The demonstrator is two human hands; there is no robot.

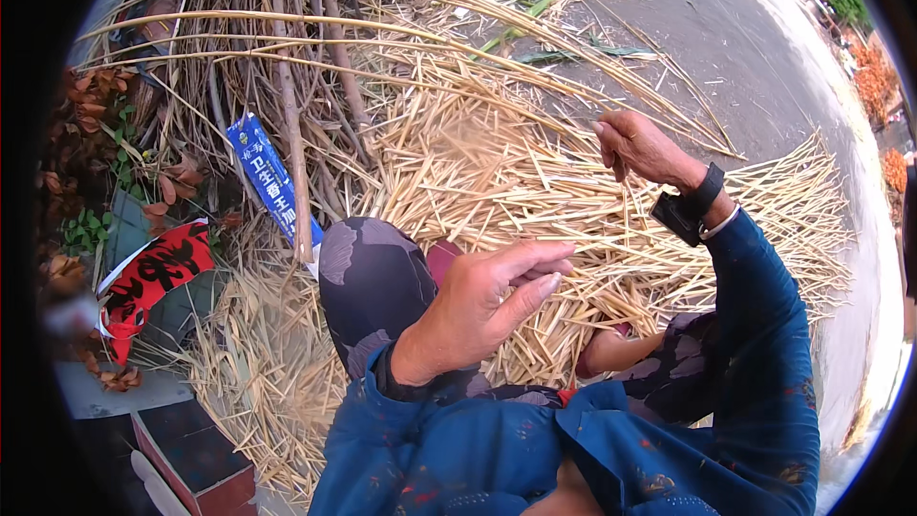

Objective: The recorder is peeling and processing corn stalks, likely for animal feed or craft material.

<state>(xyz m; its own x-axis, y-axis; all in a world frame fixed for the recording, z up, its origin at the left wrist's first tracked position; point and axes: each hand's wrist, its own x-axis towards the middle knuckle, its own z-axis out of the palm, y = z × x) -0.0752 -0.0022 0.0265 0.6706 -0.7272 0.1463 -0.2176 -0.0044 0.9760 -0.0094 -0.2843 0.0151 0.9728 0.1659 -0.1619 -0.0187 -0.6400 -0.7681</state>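
Note:
Above the pile of cut dry stalks, my left hand hovers with fingers stretched and the thumb apart, nothing seen in it. Farther forward and right, my right hand is curled, its fingertips pinched downward; whether a thin stalk is between them cannot be told. A black wrist device sits on the right wrist. Several long, thin dry stalks arch across the top, their right ends lying just beyond the right hand. At the right, more thin stalks fan out over the pavement.
A bundle of brown branches stands upper left, beside a blue printed carton. Lower left are torn red paper, dry leaves and a dark red box. My knee is left of the pile. Green leaves lie on the pavement beyond.

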